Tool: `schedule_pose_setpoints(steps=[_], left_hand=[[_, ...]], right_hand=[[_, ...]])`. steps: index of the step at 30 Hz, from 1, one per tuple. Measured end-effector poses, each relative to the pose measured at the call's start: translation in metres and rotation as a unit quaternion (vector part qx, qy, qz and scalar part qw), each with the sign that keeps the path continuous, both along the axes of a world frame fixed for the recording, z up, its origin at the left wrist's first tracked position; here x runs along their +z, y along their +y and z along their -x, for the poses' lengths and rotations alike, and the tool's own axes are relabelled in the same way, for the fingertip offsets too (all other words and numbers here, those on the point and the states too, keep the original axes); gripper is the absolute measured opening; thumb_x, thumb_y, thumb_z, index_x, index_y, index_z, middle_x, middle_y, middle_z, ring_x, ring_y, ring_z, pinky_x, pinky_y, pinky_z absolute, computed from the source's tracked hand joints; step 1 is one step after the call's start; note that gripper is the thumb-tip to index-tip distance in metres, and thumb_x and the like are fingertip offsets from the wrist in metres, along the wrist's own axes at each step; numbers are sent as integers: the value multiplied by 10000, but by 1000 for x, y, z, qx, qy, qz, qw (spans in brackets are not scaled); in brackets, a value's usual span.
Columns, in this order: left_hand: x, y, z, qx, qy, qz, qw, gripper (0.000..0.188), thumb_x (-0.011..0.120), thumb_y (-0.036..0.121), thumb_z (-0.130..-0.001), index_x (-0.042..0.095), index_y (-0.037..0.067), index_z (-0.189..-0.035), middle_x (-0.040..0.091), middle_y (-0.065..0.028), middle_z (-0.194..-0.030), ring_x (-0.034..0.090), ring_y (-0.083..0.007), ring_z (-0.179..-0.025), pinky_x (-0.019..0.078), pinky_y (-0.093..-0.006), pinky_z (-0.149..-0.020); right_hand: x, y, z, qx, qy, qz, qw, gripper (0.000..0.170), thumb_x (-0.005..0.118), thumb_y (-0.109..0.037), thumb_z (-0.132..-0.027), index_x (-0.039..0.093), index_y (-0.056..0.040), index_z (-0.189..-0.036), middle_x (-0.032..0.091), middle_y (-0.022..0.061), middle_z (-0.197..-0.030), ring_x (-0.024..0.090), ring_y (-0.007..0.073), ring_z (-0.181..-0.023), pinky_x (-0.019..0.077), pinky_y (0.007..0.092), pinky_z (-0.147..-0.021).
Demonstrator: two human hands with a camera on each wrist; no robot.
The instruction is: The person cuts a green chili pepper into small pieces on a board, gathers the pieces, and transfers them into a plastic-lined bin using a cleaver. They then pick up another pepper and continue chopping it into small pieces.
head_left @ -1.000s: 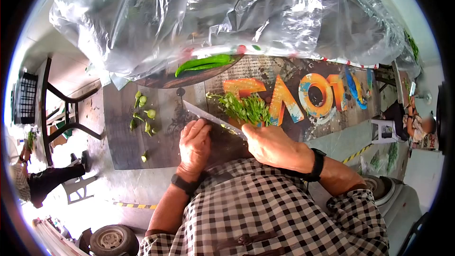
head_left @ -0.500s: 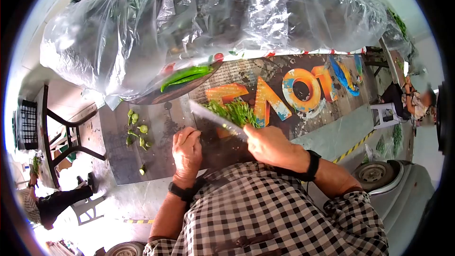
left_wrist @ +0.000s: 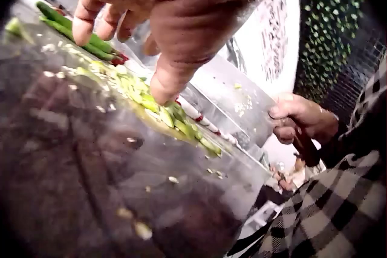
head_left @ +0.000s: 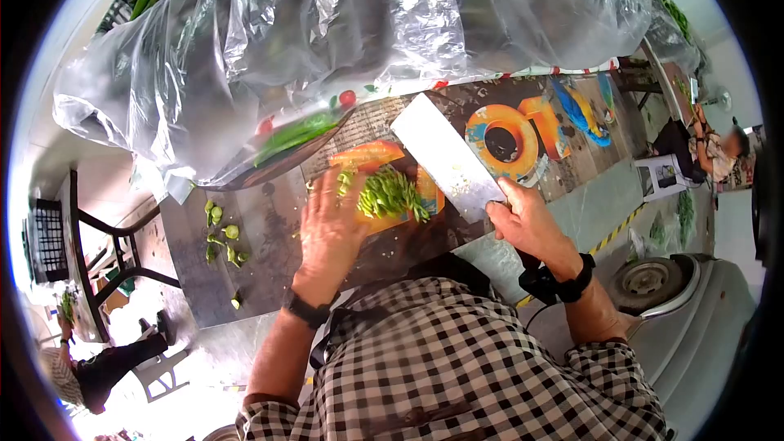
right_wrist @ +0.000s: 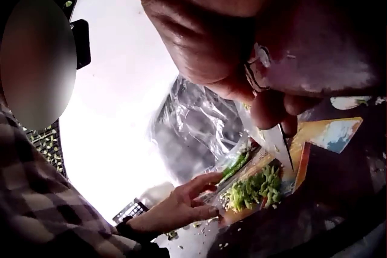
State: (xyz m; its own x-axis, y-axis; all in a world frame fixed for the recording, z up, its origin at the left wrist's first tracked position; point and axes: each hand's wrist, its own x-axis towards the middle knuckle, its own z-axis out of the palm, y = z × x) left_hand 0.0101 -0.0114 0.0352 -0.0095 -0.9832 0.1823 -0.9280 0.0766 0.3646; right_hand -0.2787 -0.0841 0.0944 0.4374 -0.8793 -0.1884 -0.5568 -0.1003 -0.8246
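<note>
- Right grip (head_left: 532, 224): clamped on cleaver (head_left: 447, 159).
- Left grip (head_left: 329, 233): spread apart at chopped greens (head_left: 390, 194), apparently touching.
- Below both: printed table (head_left: 184, 265).
- Beyond: plastic sheet (head_left: 351, 33); right of right grip: wheel (head_left: 645, 284).

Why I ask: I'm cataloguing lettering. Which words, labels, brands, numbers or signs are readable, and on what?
"O": round orange letter on the table.
"L", upside down: angular orange letter beside it.
Other orange lettering: partly covered, not readable.
Marks on the white surface, left wrist view: too blurred.
Fine table print: too small.
</note>
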Motion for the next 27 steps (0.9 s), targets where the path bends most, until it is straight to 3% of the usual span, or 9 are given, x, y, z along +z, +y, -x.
schedule_pose_setpoints(steps=[3, 4, 7, 8, 11, 15, 22, 25, 27], left_hand=[[5, -31, 13, -138, -66, 11, 988, 579, 644, 57, -787, 513, 144, -1344, 450, -137, -1382, 465, -348, -1252, 456, -463, -982], [0, -41, 15, -158, -12, 32, 987, 406, 601, 40, -799, 606, 130, -1195, 550, -115, -1259, 546, -322, -1155, 502, -412, -911], [-3, -62, 14, -162, 27, -83, 983, 230, 606, 45, -785, 649, 109, -1001, 630, -94, -1097, 616, -288, -1024, 533, -369, -819], [-2, -66, 15, -135, 46, -25, 990, 131, 597, 38, -793, 636, 90, -906, 671, -100, -918, 659, -286, -865, 538, -376, -733], [23, -69, 10, -48, 136, -73, 987, 153, 586, 41, -818, 637, 78, -958, 666, -137, -817, 661, -308, -762, 528, -404, -696], [19, -70, -8, -76, 188, -68, 977, 110, 626, 85, -820, 655, 44, -918, 652, -152, -761, 637, -311, -677, 503, -364, -636], [19, -59, -6, 41, 250, -112, 961, 57, 606, 42, -804, 612, -1, -841, 642, -178, -758, 658, -321, -683, 508, -372, -634], [16, -53, -6, 84, 349, -136, 924, 70, 584, 39, -846, 599, -26, -868, 634, -66, -719, 555, -92, -626, 461, -280, -583], [20, -47, -10, 69, 309, -117, 941, 107, 588, 41, -847, 618, -22, -928, 660, -66, -775, 563, -95, -641, 470, -274, -599]], right_hand=[[3, -1, 1, -27, -2, -41, 999, 154, 535, -88, -881, 527, 32, -977, 557, 53, -638, 551, 112, -499, 450, 280, -469], [3, -1, 1, -36, -9, -53, 998, 154, 532, -88, -879, 527, 33, -975, 557, 53, -637, 549, 113, -497, 450, 281, -469], [-7, -3, 6, -30, 7, -11, 999, 153, 524, -83, -874, 525, 35, -973, 552, 55, -628, 544, 115, -499, 449, 286, -479], [-8, -2, 8, -33, -3, -14, 999, 159, 524, -84, -874, 526, 35, -979, 553, 55, -628, 544, 116, -502, 449, 287, -482], [-12, -3, 14, -42, -19, -25, 999, 175, 523, -84, -874, 533, 37, -1001, 554, 55, -631, 547, 118, -511, 450, 288, -491], [-16, -6, 28, -46, -3, -59, 997, 197, 523, -83, -874, 541, 36, -1030, 556, 52, -636, 551, 116, -521, 448, 287, -492], [2, -7, 19, -70, -9, -105, 992, 138, 513, -87, -867, 516, 36, -931, 542, 81, -612, 513, 118, -531, 439, 313, -515], [3, -8, 17, -57, -10, -107, 993, 136, 519, -83, -865, 517, 34, -935, 538, 77, -609, 511, 121, -538, 438, 314, -520], [7, -8, 14, -40, -15, -112, 993, 136, 522, -84, -864, 521, 33, -934, 537, 75, -607, 510, 118, -540, 436, 311, -520]])
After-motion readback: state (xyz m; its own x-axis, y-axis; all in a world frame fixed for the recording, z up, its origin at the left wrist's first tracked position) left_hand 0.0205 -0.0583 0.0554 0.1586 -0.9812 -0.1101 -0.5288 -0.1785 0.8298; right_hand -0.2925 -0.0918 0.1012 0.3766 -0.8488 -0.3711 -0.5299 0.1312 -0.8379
